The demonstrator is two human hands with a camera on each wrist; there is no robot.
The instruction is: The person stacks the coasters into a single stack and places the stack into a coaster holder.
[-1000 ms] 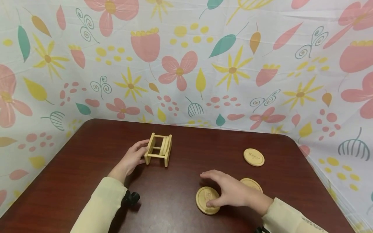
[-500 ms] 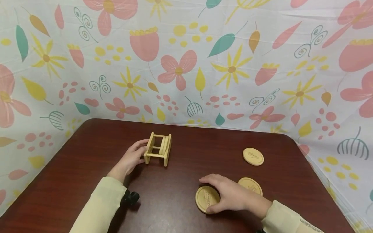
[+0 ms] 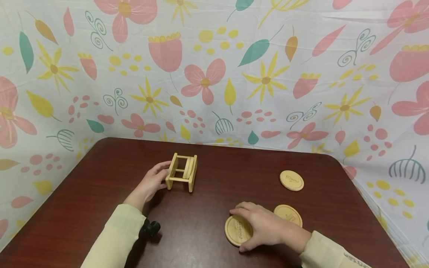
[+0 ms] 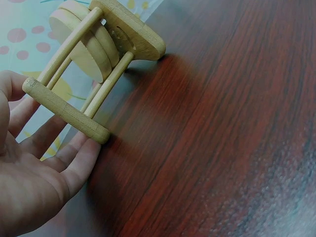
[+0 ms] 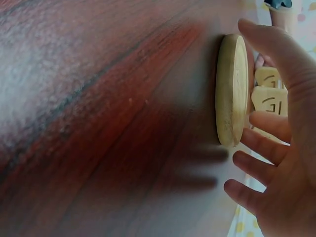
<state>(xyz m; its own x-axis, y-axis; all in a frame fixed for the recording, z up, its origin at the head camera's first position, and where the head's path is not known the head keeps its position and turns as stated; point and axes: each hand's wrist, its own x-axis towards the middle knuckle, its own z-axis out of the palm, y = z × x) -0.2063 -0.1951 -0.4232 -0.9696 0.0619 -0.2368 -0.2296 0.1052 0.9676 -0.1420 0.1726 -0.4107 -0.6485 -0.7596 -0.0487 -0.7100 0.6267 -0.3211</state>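
Observation:
A small wooden coaster holder (image 3: pixel 181 179) stands at the table's left middle, with round wooden coasters (image 4: pixel 91 47) upright between its bars. My left hand (image 3: pixel 152 182) grips its left side panel, digits at both ends of the panel in the left wrist view. Toward the front right, a round coaster (image 3: pixel 234 231) with engraved lettering lies flat. Over its right part hovers my right hand (image 3: pixel 264 225), thumb and fingers spread around the rim. In the right wrist view, a gap shows between the thumb (image 5: pixel 264 35) and the coaster's edge.
Two more engraved coasters lie on the right: one (image 3: pixel 287 214) beside my right wrist, another (image 3: pixel 291 181) farther back. The dark red-brown table (image 3: pixel 214 167) ends at a flowered cloth (image 3: pixel 214 74) behind it. A black device (image 3: pixel 151 227) sits on my left wrist.
My right hand has shifted slightly toward the front, and its thumb has moved from above the coaster's face to beside its near rim. The left hand and holder stay put.

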